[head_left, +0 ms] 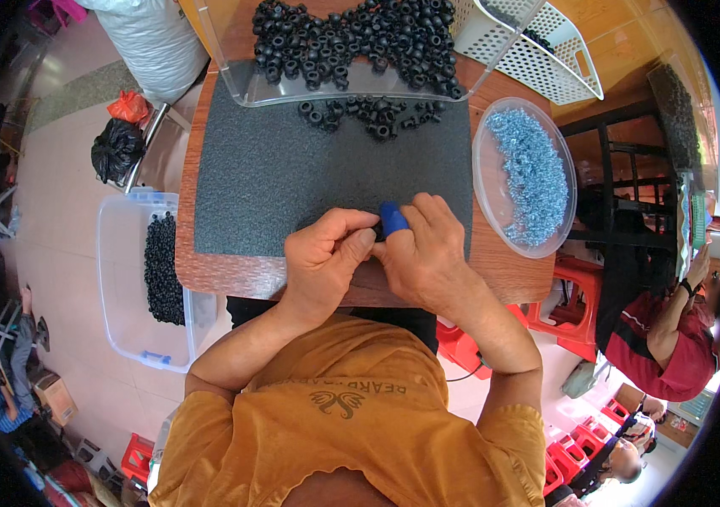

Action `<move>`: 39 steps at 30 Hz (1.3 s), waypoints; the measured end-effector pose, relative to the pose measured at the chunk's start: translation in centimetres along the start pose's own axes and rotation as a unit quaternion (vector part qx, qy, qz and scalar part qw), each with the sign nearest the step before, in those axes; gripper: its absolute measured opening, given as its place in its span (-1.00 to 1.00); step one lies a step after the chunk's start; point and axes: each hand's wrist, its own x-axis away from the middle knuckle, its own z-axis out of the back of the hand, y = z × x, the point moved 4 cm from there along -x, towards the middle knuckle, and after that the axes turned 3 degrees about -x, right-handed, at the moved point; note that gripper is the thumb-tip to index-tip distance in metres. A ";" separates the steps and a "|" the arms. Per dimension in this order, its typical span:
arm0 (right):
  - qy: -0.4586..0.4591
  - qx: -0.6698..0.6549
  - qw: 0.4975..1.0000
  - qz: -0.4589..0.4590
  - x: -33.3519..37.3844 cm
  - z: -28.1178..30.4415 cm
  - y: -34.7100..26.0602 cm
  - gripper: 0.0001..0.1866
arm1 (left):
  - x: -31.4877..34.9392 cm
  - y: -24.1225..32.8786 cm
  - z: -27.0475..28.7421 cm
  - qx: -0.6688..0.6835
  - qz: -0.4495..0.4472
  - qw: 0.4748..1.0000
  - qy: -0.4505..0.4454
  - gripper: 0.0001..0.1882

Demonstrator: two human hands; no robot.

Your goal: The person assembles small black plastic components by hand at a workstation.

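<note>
Over the front edge of a dark grey mat, my two hands meet around a small black part, mostly covered by fingers. Thumb and forefinger of my left hand pinch it from the left. My right hand is closed against it from the right, with a blue cover on one finger. Beyond the hands, loose black ring-like pieces with holes lie at the mat's far side. Many similar black pieces fill a clear tray behind them.
On the table's right stands a round clear tub of small light-blue translucent pieces. A white perforated basket is at the back right. Down on the left sits a clear bin with black pieces. Red stools and a person are at the right.
</note>
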 end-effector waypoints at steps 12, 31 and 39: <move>0.008 -0.018 0.999 0.038 0.6 -0.7 0.2 -0.78 | 0.0 -0.6 -0.3 0.028 -0.026 0.999 -0.006 -0.74; 0.028 -0.060 0.998 -0.010 0.1 -1.0 1.9 -0.68 | -1.5 -0.5 0.8 0.081 0.137 0.985 -0.071 -0.70; 0.028 -0.065 0.997 0.016 0.2 -1.3 1.4 -0.70 | -1.7 -0.6 0.6 0.038 0.152 0.978 -0.135 -0.74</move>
